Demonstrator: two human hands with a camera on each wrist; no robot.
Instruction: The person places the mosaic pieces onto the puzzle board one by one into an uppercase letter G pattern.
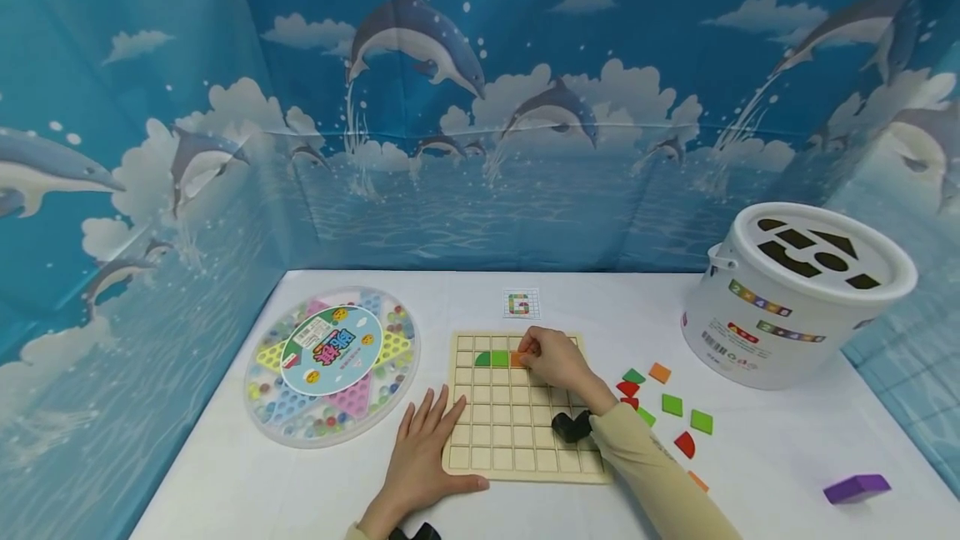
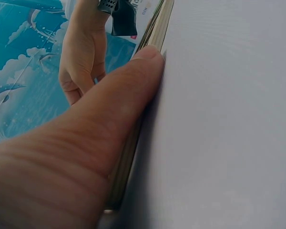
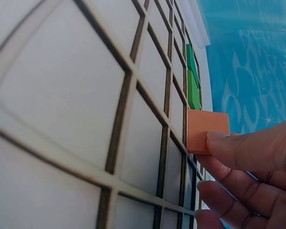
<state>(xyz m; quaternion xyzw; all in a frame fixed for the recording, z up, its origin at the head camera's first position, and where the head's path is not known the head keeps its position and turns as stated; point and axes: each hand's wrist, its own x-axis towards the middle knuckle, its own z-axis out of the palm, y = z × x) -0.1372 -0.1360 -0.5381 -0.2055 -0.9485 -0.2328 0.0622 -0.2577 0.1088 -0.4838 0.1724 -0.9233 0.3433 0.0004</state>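
My right hand point(image 1: 557, 357) pinches an orange square tile point(image 3: 207, 131) between thumb and fingers at the upper part of the wooden grid board point(image 1: 502, 437). Just left of that tile, a green square tile point(image 1: 499, 359) and a green quarter-round tile point(image 1: 483, 359) sit in neighbouring cells of the same row. The left hand point(image 1: 426, 457) lies with fingers spread at the board's lower left corner. Its thumb point(image 2: 133, 81) rests along the front edge of the board in the left wrist view.
Loose red, green and orange tiles point(image 1: 702, 422) lie right of the board. Behind it is a small pattern card point(image 1: 521, 303). A round marble game board point(image 1: 352, 419) stands left, a white bucket point(image 1: 738, 348) at the back right, and a purple block point(image 1: 857, 487) at the front right.
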